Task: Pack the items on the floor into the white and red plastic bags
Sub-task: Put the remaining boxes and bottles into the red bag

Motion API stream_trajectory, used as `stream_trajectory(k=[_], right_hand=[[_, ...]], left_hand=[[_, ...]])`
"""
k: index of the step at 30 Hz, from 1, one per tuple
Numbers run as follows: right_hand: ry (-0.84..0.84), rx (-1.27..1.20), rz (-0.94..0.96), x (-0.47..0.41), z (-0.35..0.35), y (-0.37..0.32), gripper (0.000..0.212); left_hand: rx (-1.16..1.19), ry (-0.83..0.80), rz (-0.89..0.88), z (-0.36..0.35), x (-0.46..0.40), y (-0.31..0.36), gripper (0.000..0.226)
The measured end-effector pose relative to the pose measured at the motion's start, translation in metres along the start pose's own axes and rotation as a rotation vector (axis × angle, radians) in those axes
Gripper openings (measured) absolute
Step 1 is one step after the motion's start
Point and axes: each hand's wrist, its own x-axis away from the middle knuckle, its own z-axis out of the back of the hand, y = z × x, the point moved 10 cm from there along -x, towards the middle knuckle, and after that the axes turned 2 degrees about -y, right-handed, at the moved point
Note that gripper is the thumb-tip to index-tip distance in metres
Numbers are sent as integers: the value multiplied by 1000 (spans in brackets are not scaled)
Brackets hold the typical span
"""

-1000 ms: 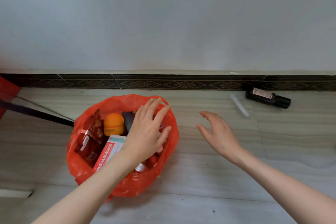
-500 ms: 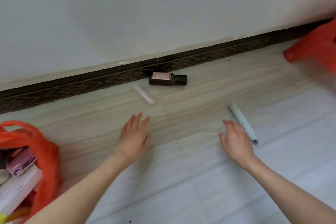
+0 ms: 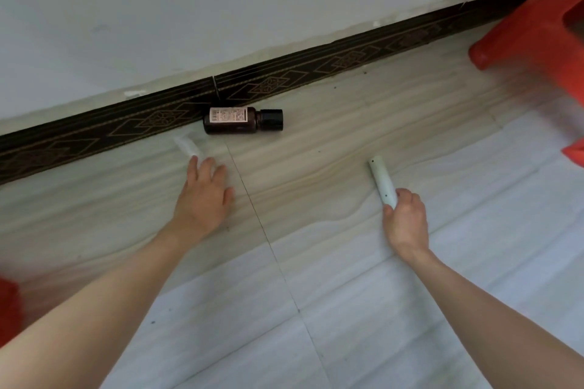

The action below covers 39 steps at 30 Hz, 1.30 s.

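The right hand (image 3: 406, 219) grips the pale green plastic tube (image 3: 383, 180) by one end, so it may slip; the left hand (image 3: 203, 199), fingers straight, could nudge the small clear tube (image 3: 188, 146) toward the floor's skirting edge.

Brown bottle (image 3: 234, 120) lies by the skirting; clear tube (image 3: 187, 145) nearby; pale tube (image 3: 383, 181) apart.

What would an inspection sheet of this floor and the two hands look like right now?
Surface: pale streaked floor tiles.
Job's things: brown bottle lying by the skirting; small clear tube at the left fingertips; pale green tube; red bag edge at far left.
Clutter: nothing seen.
Hands: left hand flat, fingers straight; right hand grips the pale green tube's near end.
Cables: nothing seen.
Surroundings: white wall, dark patterned skirting, red plastic stool.
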Motion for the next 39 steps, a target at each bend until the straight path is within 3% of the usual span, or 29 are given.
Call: stream_trajectory(k=[5,9,12,15,17,20,25,34,39], right_hand=[[-88,-77,149,21,-19,-38,38],[-207,-72,317,58,-44,-72,37],[-260,-38,418,83,-60,-93,36],[-275,31,411,97,-72,-105,34],[-266,17,357,102,-76,-109,33],[-259,-67,265,109,-81,-111,33],[-258,-234,152,138,-85,-122,27],[-489,-399,375,246,-82,-241,13],[-568,-480,487,311,-66,-302,17]], left_hand=[[35,223,-52,21,36,-7,16],[250,248,67,22,70,-26,21],[245,260,45,16,74,-32,37],[318,246,87,15,63,-38,44],[338,249,128,15,59,-38,38],[388,277,173,15,63,-43,26],[381,271,160,18,101,-62,25],[206,255,17,121,229,-109,29],[265,456,234,164,321,-170,24]])
